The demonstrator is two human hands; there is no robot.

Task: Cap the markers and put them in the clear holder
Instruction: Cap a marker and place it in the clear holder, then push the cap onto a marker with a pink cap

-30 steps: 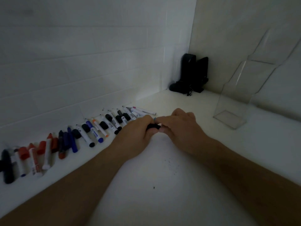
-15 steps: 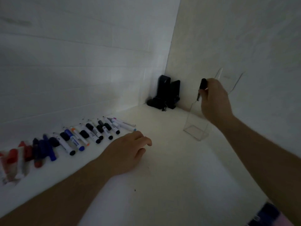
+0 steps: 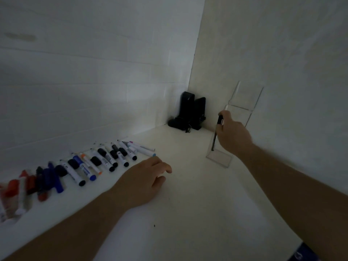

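Head view, right hand: fingers curled round the upper end of a black marker, gripping it near the cap.
Head view, black marker: long axis close to upright, leaning slightly; cap end up by the fingers, lower end pointing down into the clear holder. The lower end seems to sit just above the holder's floor, though the dim light makes contact hard to judge.
Head view, clear holder: stands on the tabletop near the right wall, its tall back panel rising behind the right hand.
Head view, left hand: rests palm down on the tabletop, fingers loosely bent and apart, holding nothing, just beside the near end of the marker row.
Head view, marker row: many markers lie flat side by side along the left wall, long axes running from the wall toward the person; black, blue, orange and red ones, the far-left ones blurred.
Head view, black stand: sits in the far corner, well apart from the holder.
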